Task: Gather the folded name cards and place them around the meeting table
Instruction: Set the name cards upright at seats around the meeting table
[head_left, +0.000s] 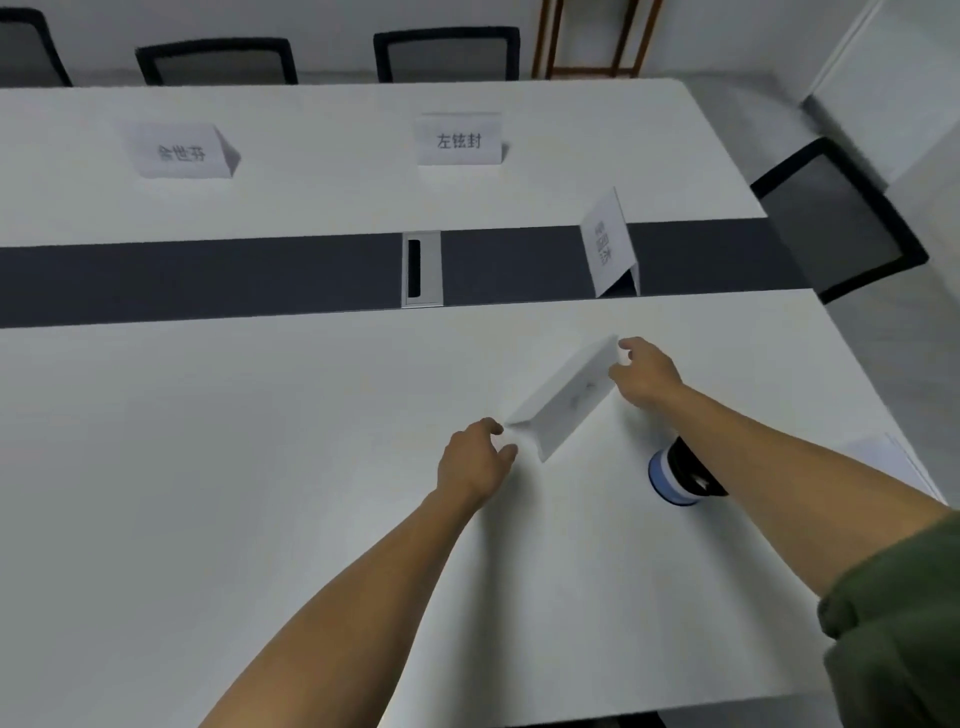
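A folded white name card (566, 397) lies slanted on the near half of the white meeting table (260, 441). My left hand (475, 462) pinches its near left end. My right hand (647, 371) pinches its far right end. Three more tent cards stand further off. One card (179, 151) is at the far left. A second card (460, 139) is at the far middle. A third card (608, 244) stands turned sideways on the dark centre strip (208, 278), near the table's right end.
A round blue-and-black object (675, 475) sits on the table under my right forearm. A metal cable port (422, 267) is set into the strip. Black mesh chairs (447, 54) line the far side, and another chair (836, 218) stands at the right end.
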